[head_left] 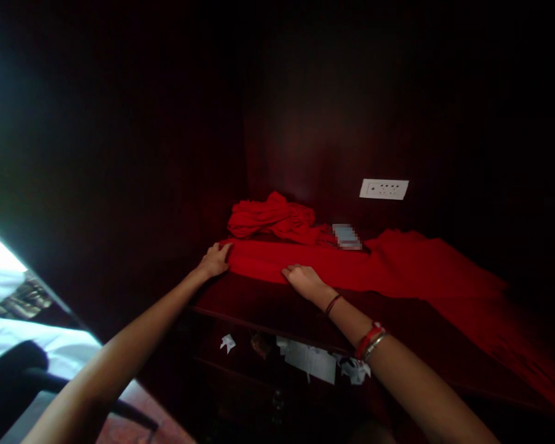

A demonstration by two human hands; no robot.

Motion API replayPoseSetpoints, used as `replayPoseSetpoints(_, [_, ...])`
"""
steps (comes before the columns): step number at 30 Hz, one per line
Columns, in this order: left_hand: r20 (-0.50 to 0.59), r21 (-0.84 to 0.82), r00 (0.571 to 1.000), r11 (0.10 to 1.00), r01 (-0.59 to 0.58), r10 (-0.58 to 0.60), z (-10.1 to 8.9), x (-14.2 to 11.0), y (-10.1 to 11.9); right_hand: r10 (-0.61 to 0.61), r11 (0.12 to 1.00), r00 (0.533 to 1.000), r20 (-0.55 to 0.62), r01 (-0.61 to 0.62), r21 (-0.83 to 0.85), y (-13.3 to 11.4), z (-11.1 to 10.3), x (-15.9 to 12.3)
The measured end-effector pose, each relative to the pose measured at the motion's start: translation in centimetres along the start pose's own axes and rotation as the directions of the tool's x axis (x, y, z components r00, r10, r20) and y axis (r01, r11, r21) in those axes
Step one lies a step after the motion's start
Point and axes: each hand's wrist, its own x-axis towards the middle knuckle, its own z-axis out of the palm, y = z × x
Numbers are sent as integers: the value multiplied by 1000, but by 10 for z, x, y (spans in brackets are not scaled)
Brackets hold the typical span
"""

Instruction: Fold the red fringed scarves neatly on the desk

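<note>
A long red cloth [259,256] lies in a folded strip along a dark wooden shelf top, spreading wider and looser to the right, where its fringed end trails toward the front. My left hand [215,260] grips the strip's left end between thumb and fingers. Along the near edge, my right hand [303,279] has its fingers curled on the cloth; its fingertips are partly hidden. Behind the strip sits a crumpled heap of red fabric [272,217]. Next to that heap lies a blurred, pale flat object [346,237], its kind unclear.
A white socket plate [383,189] is on the dark back wall. Under the shelf top [254,302], a lower compartment holds papers [309,361] and a white scrap [228,343]. At lower left is a black chair part [13,382] by a bright white cloth [50,342].
</note>
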Motion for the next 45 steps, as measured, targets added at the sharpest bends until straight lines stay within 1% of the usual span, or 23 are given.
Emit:
replayPoseSetpoints(2, [-55, 89, 998, 996, 34, -29, -1, -4, -8, 27, 1000, 999, -28, -27, -5, 1, 4, 0])
replayPoseSetpoints(4, [-82, 145, 996, 988, 55, -43, -3, -8, -18, 47, 999, 997, -59, -47, -3, 2, 8, -3])
replayPoseSetpoints(8, [-50, 130, 999, 991, 11, -5, -6, -4, -27, 31, 1000, 996, -85, -31, -2, 4, 12, -7])
replayPoseSetpoints(11, [7, 93, 999, 994, -52, 52, -6, 5, -22, 44, 999, 994, -98, -44, 3, 2, 13, -7])
replayPoseSetpoints(14, [86, 90, 994, 994, -69, 61, -4, 11, -14, 93, 996, 988, -123, -91, 18, 0, 14, -7])
replayPoseSetpoints(16, [83, 115, 994, 990, -85, 75, -5, 11, -9, 149, 989, 975, -163, -145, 40, -1, 14, -7])
replayPoseSetpoints(19, [39, 189, 989, 971, -147, 143, -13, 8, -6, 191, 981, 951, -243, -176, 84, -1, 15, -8])
replayPoseSetpoints(20, [6, 204, 987, 966, -160, 162, -17, 7, -7, 184, 982, 945, -271, -163, 98, -1, 16, -9])
replayPoseSetpoints(22, [-97, 187, 980, 970, -156, 176, -28, 7, -9, 158, 985, 931, -329, -122, 126, -1, 17, -10])
replayPoseSetpoints(24, [-192, 132, 969, 982, -134, 158, -38, 5, -13, 129, 985, 911, -392, -73, 154, -2, 17, -11])
replayPoseSetpoints(25, [-212, 109, 968, 987, -114, 135, -41, 4, -15, 111, 985, 902, -417, -46, 164, -3, 17, -11])
replayPoseSetpoints(27, [-188, 91, 979, 994, -59, 75, -43, 0, -17, 80, 984, 892, -444, -1, 176, -5, 16, -13])
replayPoseSetpoints(28, [-149, 92, 987, 995, -39, 52, -41, -3, -17, 68, 984, 893, -444, 14, 179, -5, 16, -14])
replayPoseSetpoints(30, [-26, 106, 999, 994, -26, 29, -35, -12, -14, 62, 983, 906, -418, 17, 183, -6, 15, -16])
replayPoseSetpoints(32, [92, 131, 995, 990, -42, 30, -26, -20, -8, 77, 982, 927, -367, -8, 187, -7, 15, -16])
replayPoseSetpoints(33, [115, 154, 992, 986, -59, 42, -22, -24, -5, 86, 982, 938, -337, -23, 187, -7, 15, -16])
replayPoseSetpoints(35, [89, 213, 989, 968, -132, 115, -17, -28, 3, 97, 982, 957, -273, -48, 182, -7, 17, -15])
replayPoseSetpoints(37, [54, 261, 972, 936, -235, 228, -17, -26, 8, 105, 981, 970, -221, -64, 186, -4, 16, -13])
replayPoseSetpoints(39, [79, 284, 957, 914, -290, 279, -22, -18, 11, 141, 971, 970, -197, -97, 220, 1, 13, -9])
replayPoseSetpoints(41, [113, 292, 958, 913, -286, 265, -34, -7, 10, 213, 946, 954, -212, -148, 287, 10, 5, -4])
replayPoseSetpoints(42, [107, 296, 961, 914, -276, 256, -42, -2, 9, 241, 931, 945, -222, -161, 327, 14, 1, -2])
replayPoseSetpoints(43, [89, 298, 964, 917, -267, 251, -50, 3, 8, 251, 917, 942, -224, -158, 365, 18, -3, -1])
replayPoseSetpoints(45, [37, 302, 969, 921, -246, 246, -67, 11, 7, 204, 907, 958, -201, -108, 407, 22, -8, 0])
